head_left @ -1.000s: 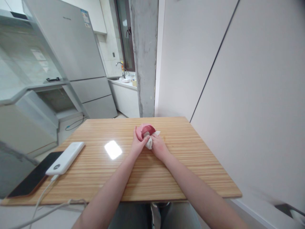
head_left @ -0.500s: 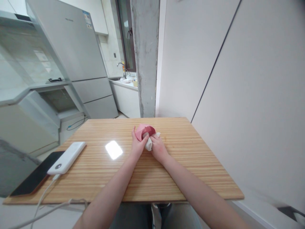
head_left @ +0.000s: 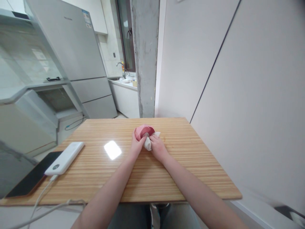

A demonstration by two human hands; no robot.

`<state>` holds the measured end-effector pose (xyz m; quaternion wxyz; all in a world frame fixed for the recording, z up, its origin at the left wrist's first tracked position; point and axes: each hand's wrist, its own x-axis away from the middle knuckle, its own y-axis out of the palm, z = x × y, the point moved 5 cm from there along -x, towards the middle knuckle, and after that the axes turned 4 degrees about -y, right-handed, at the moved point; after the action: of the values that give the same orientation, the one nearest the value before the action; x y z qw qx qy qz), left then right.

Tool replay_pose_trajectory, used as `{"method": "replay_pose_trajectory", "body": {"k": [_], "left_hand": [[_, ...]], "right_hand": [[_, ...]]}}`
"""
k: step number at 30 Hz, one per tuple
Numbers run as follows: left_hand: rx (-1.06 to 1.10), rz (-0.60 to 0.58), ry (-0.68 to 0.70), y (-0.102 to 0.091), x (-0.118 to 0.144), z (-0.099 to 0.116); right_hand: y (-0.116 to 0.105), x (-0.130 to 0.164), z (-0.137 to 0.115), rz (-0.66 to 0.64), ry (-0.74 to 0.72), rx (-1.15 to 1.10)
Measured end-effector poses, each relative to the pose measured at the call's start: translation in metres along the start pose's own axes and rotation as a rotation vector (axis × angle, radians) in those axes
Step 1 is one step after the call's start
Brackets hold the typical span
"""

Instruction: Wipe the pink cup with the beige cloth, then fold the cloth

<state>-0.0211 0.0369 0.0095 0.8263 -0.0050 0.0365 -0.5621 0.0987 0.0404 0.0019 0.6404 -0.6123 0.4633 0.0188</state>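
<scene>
Near the far middle of the wooden table, my left hand (head_left: 137, 145) is closed around the left side of a pink bowl-like thing (head_left: 142, 130). Its darker pink hollow faces me and to the right. My right hand (head_left: 158, 148) pinches a crumpled white cloth or tissue (head_left: 148, 145) against the opening of the pink thing. One end of the cloth hangs down between my hands, and another sticks out above my right fingers. Several fingertips are hidden behind the cloth and inside the hollow.
On the left of the table (head_left: 100, 187), a white power bank (head_left: 65, 158) with a white cable (head_left: 39, 198) lies partly over a dark flat tablet-like slab (head_left: 30, 178). Behind stand a grey fridge (head_left: 71, 47), a sink counter (head_left: 125, 95) and a bare concrete pillar (head_left: 145, 57).
My left index finger, raised beside the pink thing before, now lies against it. The pink thing has tilted slightly. My right hand with the cloth stays almost in place.
</scene>
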Motion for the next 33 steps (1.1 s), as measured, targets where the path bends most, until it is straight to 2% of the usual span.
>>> {"method": "replay_pose_trajectory", "body": {"k": [7, 11, 14, 20, 22, 28, 33], "left_hand": [[-0.116, -0.108, 0.013, -0.020, -0.018, 0.004], [-0.040, -0.065, 0.004, -0.008, -0.008, 0.001], [-0.043, -0.081, 0.016, 0.001, -0.002, -0.002], [-0.126, -0.042, 0.095, -0.019, -0.010, 0.005], [-0.122, -0.054, 0.081, -0.018, -0.009, 0.006], [0.062, -0.033, -0.043, 0.001, 0.000, -0.004], [-0.053, -0.027, 0.008, -0.014, -0.010, 0.002]], "right_hand": [[-0.001, -0.005, -0.002, -0.092, -0.123, -0.003], [-0.001, -0.001, 0.004, -0.053, -0.045, 0.005], [-0.002, 0.001, 0.008, -0.005, 0.004, -0.024], [-0.003, -0.004, 0.004, -0.062, -0.081, -0.043], [-0.003, -0.004, 0.003, -0.078, -0.074, -0.006], [-0.005, 0.001, 0.005, -0.013, -0.001, -0.013], [-0.007, -0.004, 0.003, -0.027, -0.093, -0.041]]}}
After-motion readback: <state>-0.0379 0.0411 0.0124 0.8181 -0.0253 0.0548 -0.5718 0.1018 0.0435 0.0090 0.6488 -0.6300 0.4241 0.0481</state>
